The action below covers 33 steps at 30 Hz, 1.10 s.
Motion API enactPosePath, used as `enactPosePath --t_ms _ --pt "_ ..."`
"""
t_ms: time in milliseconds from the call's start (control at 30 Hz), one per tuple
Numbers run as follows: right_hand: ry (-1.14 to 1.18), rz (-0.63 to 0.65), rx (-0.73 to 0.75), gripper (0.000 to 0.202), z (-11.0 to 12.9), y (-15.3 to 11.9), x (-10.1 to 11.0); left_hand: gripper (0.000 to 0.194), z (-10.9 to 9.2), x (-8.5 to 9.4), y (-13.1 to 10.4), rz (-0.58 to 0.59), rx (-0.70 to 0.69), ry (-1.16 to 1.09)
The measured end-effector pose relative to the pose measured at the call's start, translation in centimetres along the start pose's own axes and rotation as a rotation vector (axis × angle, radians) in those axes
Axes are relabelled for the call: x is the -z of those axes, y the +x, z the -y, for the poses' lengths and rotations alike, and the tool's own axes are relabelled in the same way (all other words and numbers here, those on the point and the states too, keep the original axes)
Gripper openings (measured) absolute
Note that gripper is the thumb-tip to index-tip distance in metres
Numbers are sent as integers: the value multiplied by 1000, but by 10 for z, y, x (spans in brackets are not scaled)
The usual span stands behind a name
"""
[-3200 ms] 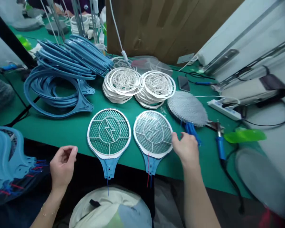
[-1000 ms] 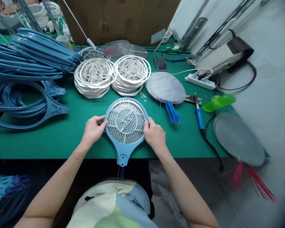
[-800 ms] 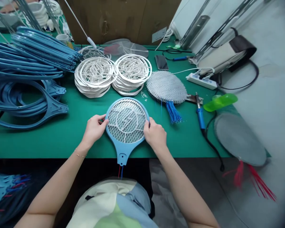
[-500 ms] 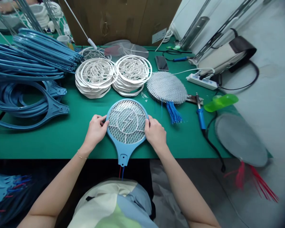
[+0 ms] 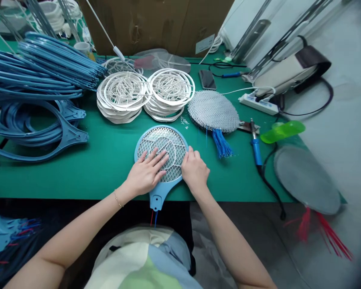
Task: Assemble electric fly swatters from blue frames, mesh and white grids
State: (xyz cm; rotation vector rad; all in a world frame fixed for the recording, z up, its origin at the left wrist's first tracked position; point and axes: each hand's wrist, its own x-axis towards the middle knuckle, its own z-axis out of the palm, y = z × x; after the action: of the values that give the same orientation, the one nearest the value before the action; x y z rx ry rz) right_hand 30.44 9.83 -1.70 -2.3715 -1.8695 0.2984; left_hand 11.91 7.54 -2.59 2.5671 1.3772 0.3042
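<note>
A blue racket frame point(image 5: 161, 194) with metal mesh and a white inner ring lies near the table's front edge, its stub toward me. Red and blue wires hang from the stub. My left hand point(image 5: 146, 171) rests flat on the mesh at the lower left, fingers spread. At the right side of the rim, my right hand point(image 5: 195, 168) grips the racket with bent fingers. Stacks of white rings point(image 5: 123, 96) stand behind it. To the right is a pile of round meshes point(image 5: 213, 110) with blue wires.
Blue frames point(image 5: 57, 60) are piled at the left. A soldering iron point(image 5: 256, 150), a green plastic piece point(image 5: 282, 131) and a power strip point(image 5: 258, 103) lie at the right. Gray meshes point(image 5: 307, 178) with red wires overhang the right edge. A cardboard box point(image 5: 159, 28) stands behind.
My left hand has let go of the left rim, moved right onto the mesh and spread its fingers. My right hand still holds the right rim. The view has shifted slightly.
</note>
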Motion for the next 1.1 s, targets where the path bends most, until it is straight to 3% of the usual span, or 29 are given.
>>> enactPosePath --t_ms 133,233,333,400,533,700,800,900,1000,1100 --pt "95 -159 201 66 10 -31 -7 57 4 -6 -1 64 13 18" --pt "117 -72 444 69 22 -67 -27 57 7 -6 -2 73 -19 31" --pt "89 45 474 67 28 -82 -39 58 8 -5 -2 78 -36 52" --pt "106 55 450 69 25 -74 -35 59 7 -4 -1 79 -31 60" --pt "138 -61 289 69 9 -31 -16 57 2 -4 -2 71 4 51" --pt "80 30 233 69 -5 2 -26 61 0 1 -2 70 39 -32" --pt "79 68 232 74 -5 0 -31 63 13 10 11 -27 110 -103" --pt "93 100 255 82 -3 3 -22 67 37 14 32 -134 160 -65" --pt "134 21 261 86 1 23 -8 80 56 8 46 -48 154 -23" --pt "169 -93 367 78 5 54 -4 86 60 0 48 -10 164 -17"
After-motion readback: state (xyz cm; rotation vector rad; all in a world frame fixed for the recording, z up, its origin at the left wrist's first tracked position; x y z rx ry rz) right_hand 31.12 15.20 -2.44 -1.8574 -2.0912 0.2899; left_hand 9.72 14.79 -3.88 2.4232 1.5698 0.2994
